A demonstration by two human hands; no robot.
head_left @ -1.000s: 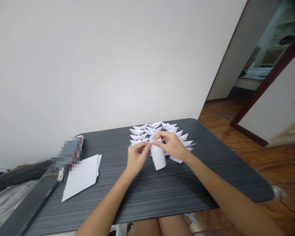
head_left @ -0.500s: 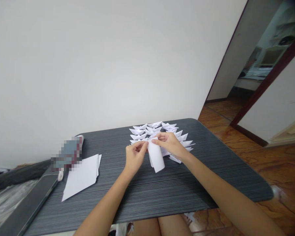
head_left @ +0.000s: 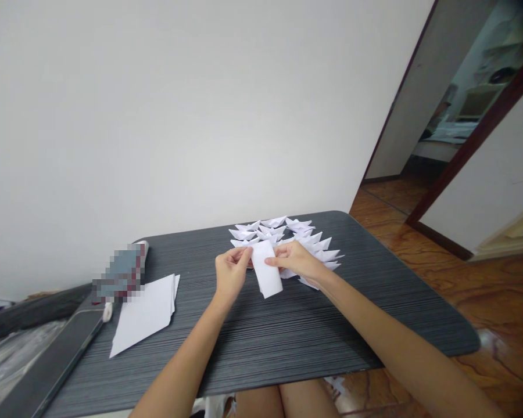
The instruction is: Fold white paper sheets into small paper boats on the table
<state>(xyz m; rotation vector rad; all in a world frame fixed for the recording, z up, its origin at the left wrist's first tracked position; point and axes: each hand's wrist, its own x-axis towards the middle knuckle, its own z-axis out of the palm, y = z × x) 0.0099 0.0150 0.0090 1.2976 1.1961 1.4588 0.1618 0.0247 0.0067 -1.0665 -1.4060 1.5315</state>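
1. Two bare hands hold one folded white paper between them, near the middle of the table.
2. The left hand has a narrow grip: thumb and fingertips pinch the paper at its upper left edge.
3. The right hand also grips the paper closely, its thumb pressed on the front face at the right side and its other fingers partly hidden behind.
4. The paper is a narrow strip standing taller than it is wide, tilted a little, its lower end pointing toward the person. Whether that end touches the table I cannot tell.
5. Many white paper boats are gathered in rows just beyond the hands; the paper and the right hand cover some of them from view.
6. Several loose white sheets lie in an uneven stack on the left part of the table, well apart from the hands.
7. A blurred-out object lies beside the stack, overlapping its far left corner, with a small white piece below it.
8. A pale wall rises behind the table, and brown wooden flooring shows to the right.
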